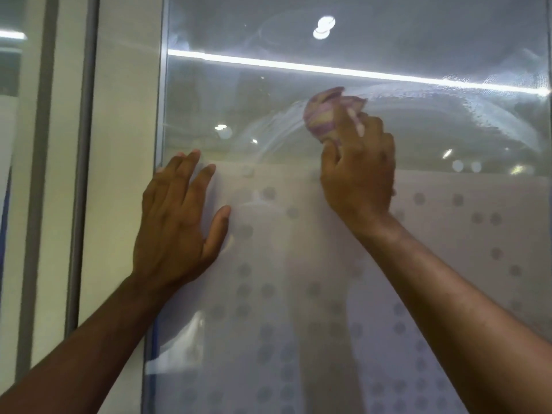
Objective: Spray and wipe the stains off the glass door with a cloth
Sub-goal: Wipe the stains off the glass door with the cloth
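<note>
The glass door [418,40] fills the view, clear above and frosted with grey dots below. My right hand [358,168] presses a bunched pink and yellow striped cloth [324,115] against the clear glass at centre. Curved wet smears arc across the pane on both sides of the cloth. My left hand [176,222] lies flat on the frosted band by the door's left edge, fingers spread, holding nothing. No spray bottle is in view.
The door's left edge [162,115] meets a cream wall panel [125,144] and a grey vertical frame strip [85,144]. A bright ceiling light strip reflects across the upper glass.
</note>
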Action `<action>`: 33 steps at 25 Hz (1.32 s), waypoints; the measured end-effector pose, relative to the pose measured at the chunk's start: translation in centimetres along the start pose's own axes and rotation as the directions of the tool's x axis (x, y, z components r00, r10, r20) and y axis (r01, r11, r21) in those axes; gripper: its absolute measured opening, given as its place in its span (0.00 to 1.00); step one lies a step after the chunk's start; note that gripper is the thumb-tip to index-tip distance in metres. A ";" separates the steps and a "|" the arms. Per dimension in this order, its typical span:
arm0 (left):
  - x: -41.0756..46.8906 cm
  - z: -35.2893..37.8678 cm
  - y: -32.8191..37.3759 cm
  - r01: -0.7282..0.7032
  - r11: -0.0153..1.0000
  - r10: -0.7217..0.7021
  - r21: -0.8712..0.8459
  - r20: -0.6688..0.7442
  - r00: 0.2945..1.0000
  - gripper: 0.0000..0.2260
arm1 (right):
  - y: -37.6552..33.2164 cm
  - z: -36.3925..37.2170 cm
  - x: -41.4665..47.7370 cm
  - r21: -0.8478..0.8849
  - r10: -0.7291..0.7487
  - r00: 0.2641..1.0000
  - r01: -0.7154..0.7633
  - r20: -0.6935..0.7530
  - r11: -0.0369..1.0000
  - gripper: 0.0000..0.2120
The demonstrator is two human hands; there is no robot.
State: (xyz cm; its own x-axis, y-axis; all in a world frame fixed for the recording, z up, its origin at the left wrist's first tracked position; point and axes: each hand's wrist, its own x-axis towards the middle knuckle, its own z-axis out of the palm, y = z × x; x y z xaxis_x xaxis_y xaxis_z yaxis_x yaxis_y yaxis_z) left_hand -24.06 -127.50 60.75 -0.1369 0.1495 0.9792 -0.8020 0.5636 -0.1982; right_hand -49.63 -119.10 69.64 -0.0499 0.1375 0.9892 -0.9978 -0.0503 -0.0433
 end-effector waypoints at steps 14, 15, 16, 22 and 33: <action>-0.4 -1.8 -1.5 0.023 0.816 -0.069 -0.577 -0.058 0.996 0.41 | -8.0 -0.9 -19.6 0.307 -0.595 0.782 0.528 0.188 0.792 0.16; -0.5 -1.9 -1.5 0.023 0.839 -0.053 -0.543 -0.039 0.998 0.40 | -7.8 -1.2 -20.4 0.316 -0.619 0.760 0.548 0.199 0.775 0.16; -0.6 -2.0 -1.4 0.021 0.869 -0.034 -0.494 -0.017 0.999 0.39 | -7.5 -1.6 -21.2 0.319 -0.642 0.739 0.570 0.205 0.758 0.16; -1.0 -1.6 1.3 -0.016 0.977 0.017 -0.213 0.004 1.000 0.31 | -4.2 -3.1 -22.2 0.235 -0.732 0.658 0.694 0.179 0.681 0.17; 1.1 1.7 8.8 -0.003 0.999 0.006 -0.037 0.056 0.998 0.30 | 14.0 -5.6 -10.2 -0.183 -0.129 0.990 0.116 -0.060 0.976 0.22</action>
State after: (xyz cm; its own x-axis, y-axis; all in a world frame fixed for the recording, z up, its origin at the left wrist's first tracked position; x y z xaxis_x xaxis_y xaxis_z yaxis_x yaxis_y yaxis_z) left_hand -32.20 -123.74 60.17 -0.1739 0.1066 0.9790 -0.7793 0.5928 -0.2030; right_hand -63.32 -115.63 58.11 0.0767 0.2024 0.9763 -0.9879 0.1478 0.0470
